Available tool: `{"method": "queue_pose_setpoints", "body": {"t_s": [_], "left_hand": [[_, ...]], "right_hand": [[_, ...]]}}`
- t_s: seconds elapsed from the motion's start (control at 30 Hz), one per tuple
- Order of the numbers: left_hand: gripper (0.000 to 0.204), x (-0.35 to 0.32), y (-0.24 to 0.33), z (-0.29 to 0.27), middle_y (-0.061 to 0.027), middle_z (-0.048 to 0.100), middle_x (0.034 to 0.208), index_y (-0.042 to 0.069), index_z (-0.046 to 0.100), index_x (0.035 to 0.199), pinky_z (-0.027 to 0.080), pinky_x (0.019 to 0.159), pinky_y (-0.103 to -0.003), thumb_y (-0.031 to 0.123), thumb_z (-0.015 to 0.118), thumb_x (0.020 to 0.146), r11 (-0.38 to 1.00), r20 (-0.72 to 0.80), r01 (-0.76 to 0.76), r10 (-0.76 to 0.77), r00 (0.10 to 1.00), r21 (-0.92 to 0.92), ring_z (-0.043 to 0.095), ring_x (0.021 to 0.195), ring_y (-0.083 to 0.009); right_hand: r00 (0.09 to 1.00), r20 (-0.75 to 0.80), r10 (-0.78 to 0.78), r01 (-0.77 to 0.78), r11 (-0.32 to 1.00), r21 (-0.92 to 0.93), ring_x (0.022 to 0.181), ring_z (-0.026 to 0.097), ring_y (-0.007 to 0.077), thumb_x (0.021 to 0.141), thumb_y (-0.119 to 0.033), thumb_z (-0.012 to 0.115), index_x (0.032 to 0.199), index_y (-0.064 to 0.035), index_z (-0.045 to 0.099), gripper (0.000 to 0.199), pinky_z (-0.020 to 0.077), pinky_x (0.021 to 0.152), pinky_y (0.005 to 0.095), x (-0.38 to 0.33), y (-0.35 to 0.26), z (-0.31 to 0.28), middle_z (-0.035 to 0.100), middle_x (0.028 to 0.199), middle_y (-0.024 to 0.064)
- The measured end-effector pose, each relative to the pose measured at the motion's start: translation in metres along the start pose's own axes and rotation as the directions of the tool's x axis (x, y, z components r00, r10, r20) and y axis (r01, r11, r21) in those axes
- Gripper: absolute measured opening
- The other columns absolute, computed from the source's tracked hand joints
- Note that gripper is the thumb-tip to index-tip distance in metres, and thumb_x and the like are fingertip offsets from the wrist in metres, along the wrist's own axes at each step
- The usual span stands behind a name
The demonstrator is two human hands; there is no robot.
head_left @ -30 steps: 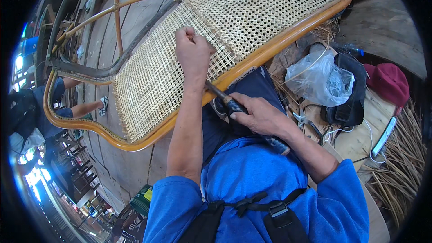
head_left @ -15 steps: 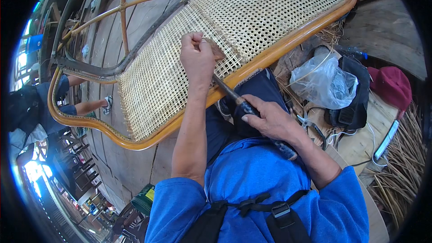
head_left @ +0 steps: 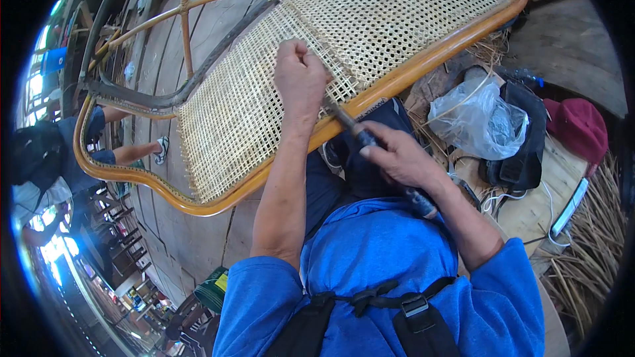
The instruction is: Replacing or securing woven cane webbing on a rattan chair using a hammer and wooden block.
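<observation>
Shifted since the earlier frame: left hand (head_left: 301, 76) is sitting slightly further along the woven cane panel (head_left: 370, 33), and the tool's tip is lying closer under it.

Item 1, left hand: closed in a fist, pressing down on the cane panel near the frame's near rail, seemingly pinching a strand, though the strand itself is too fine to make out.

Item 2, right hand (head_left: 397, 158): wrapped tight around the dark handle of a slim metal tool (head_left: 357, 133), whose shaft is pointing up toward the fist.

Item 3, rattan frame (head_left: 423, 66): orange-brown, lying tilted across the person's lap over a plank floor (head_left: 198, 231), carrying the weave.

Item 4, beside the right arm: clear plastic bag (head_left: 479, 119), black pouch (head_left: 522, 152), dark red cap (head_left: 582, 129), loose cane strands (head_left: 589, 271).

Step in hand, as judged: weave is being tightened or tucked at the rail edge. Next move is calling for the tip to be eased between strands just beside the fist without splitting them, while the left hand is keeping tension.
</observation>
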State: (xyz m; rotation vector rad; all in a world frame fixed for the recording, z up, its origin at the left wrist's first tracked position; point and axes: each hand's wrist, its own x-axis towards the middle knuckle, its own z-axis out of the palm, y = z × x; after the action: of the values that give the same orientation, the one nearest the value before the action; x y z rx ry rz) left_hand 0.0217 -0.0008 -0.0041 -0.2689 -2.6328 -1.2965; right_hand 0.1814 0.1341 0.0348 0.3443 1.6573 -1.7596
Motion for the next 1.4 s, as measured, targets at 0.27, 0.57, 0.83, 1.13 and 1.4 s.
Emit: {"method": "queue_pose_setpoints", "body": {"t_s": [0.27,0.57,0.83,1.13,1.4], "left_hand": [[0.007,0.000,0.001,-0.018,-0.0089,0.056,0.070,0.002,0.052,0.085,0.045,0.056,-0.029,0.001,0.050,0.078,0.994,-0.036,0.016,-0.020,0.999,-0.113,0.055,0.059,-0.0145],[0.006,-0.010,0.000,-0.003,-0.0129,0.055,0.072,0.002,0.051,0.082,0.045,0.058,-0.037,0.000,0.049,0.076,0.999,-0.039,-0.026,0.027,0.999,0.019,0.055,0.059,-0.0257],[0.006,-0.001,-0.002,-0.012,-0.0131,0.055,0.073,0.002,0.051,0.082,0.045,0.057,-0.037,0.001,0.049,0.077,0.996,-0.015,-0.039,0.040,0.999,0.074,0.056,0.060,-0.0253],[0.004,0.013,0.004,-0.021,-0.0080,0.055,0.066,0.003,0.050,0.081,0.045,0.049,-0.030,0.001,0.048,0.078,0.980,-0.005,0.135,-0.137,0.990,-0.146,0.056,0.052,-0.0158],[0.005,0.018,-0.015,-0.008,-0.0156,0.054,0.073,0.003,0.049,0.079,0.046,0.060,-0.040,0.003,0.049,0.074,0.998,-0.011,0.043,-0.042,0.999,0.047,0.056,0.062,-0.0319]], "right_hand": [[0.924,-0.075,-0.374,0.361,0.922,-0.142,0.061,0.052,0.0132,0.083,-0.019,0.056,0.123,-0.0054,0.048,0.043,0.0430,0.059,0.0286,0.002,0.036,0.022,0.056,0.073,0.0097],[0.943,-0.011,-0.333,0.327,0.930,-0.169,0.063,0.054,0.0161,0.084,-0.017,0.055,0.125,-0.0050,0.045,0.045,0.0437,0.061,0.0299,0.004,0.020,0.025,0.057,0.074,0.0087],[0.986,-0.041,-0.164,0.162,0.985,-0.062,0.054,0.052,0.0132,0.085,-0.018,0.055,0.126,-0.0062,0.046,0.044,0.0428,0.053,0.0288,0.002,0.014,0.014,0.054,0.065,0.0073],[0.992,0.018,-0.123,0.123,0.992,-0.022,0.046,0.046,0.0069,0.086,-0.012,0.056,0.130,-0.0062,0.042,0.047,0.0389,0.043,0.0227,-0.002,0.012,0.020,0.051,0.063,0.0003],[0.978,0.066,-0.200,0.201,0.979,-0.015,0.046,0.047,0.0069,0.087,-0.012,0.055,0.129,-0.0046,0.042,0.045,0.0390,0.043,0.0227,0.014,0.006,0.026,0.050,0.066,0.0006]]}}
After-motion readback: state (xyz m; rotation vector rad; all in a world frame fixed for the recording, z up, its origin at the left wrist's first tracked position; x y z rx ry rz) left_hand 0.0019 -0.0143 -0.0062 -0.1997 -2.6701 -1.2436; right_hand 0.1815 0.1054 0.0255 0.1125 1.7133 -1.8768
